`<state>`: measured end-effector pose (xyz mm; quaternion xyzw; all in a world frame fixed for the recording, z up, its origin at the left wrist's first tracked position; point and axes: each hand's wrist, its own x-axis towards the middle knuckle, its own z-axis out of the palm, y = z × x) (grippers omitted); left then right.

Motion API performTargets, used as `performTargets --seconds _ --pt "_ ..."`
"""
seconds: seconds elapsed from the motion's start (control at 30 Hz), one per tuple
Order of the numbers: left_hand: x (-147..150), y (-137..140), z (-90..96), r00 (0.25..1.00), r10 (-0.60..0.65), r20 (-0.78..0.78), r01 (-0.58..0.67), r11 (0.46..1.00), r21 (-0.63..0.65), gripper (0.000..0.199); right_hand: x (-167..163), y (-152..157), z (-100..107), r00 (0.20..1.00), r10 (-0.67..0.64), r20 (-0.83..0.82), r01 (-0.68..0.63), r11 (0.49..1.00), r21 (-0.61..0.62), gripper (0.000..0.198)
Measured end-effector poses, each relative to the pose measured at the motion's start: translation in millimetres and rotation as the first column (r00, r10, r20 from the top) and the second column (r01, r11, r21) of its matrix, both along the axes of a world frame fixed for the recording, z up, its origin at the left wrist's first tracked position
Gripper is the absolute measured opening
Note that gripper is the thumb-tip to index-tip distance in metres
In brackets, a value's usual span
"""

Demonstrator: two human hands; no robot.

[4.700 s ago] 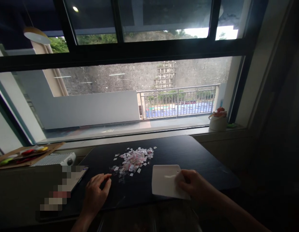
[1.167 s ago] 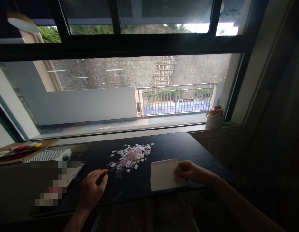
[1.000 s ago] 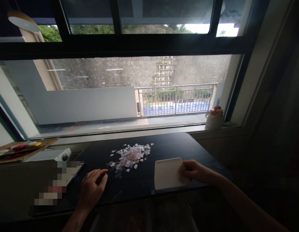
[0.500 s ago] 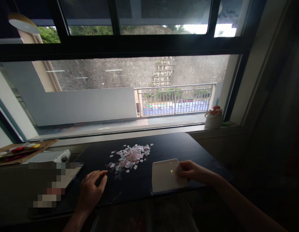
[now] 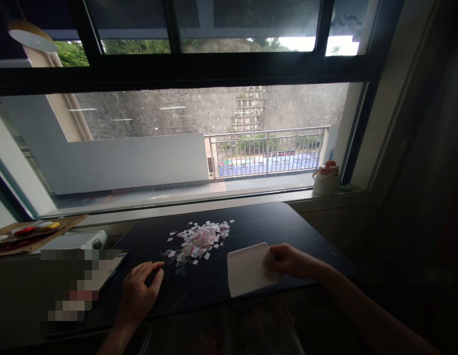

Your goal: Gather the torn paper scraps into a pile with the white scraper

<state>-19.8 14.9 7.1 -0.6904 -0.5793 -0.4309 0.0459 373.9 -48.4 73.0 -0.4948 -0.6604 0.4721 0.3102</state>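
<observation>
A loose heap of small white and pinkish paper squares (image 5: 201, 240) lies on the dark table (image 5: 262, 222). My right hand (image 5: 286, 261) grips the right edge of a flat white plastic scraper (image 5: 247, 270) with rounded corners, holding it tilted near the table's front edge, right of the heap. It cannot be told whether its lower edge touches the tabletop. My left hand (image 5: 143, 286) rests by the table's front left part, holding nothing, thumb apart from the curved fingers. Its fingertips point toward the near left side of the heap, a little short of the squares.
At the left stand a white ribbed appliance (image 5: 71, 241) and a brown board (image 5: 66, 224) bearing colourful pieces. A partly pixelated flat object (image 5: 106, 273) lies on the table's left. Behind the table runs a windowsill with a white pot (image 5: 325, 183) at its right.
My right hand has shifted the white scraper slightly left and changed its tilt, so the glare spot on it is gone. My left hand and the paper heap stay nearly the same.
</observation>
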Motion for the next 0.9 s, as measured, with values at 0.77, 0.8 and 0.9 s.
performTargets --seconds 0.77,0.8,0.9 --pt "13 -10 -5.1 0.972 -0.052 -0.231 0.082 0.989 0.122 0.021 -74 36 -17 0.988 -0.136 0.078 0.098 0.925 0.368 0.024" --pt "14 -11 -4.7 0.970 -0.059 -0.235 0.089 0.989 0.119 0.021 -72 35 -15 0.981 -0.164 0.102 0.113 0.915 0.386 0.025" --pt "15 -14 -3.3 0.963 -0.092 -0.253 0.120 0.988 0.097 0.022 -67 32 -14 0.970 -0.189 0.151 0.112 0.904 0.412 0.026"
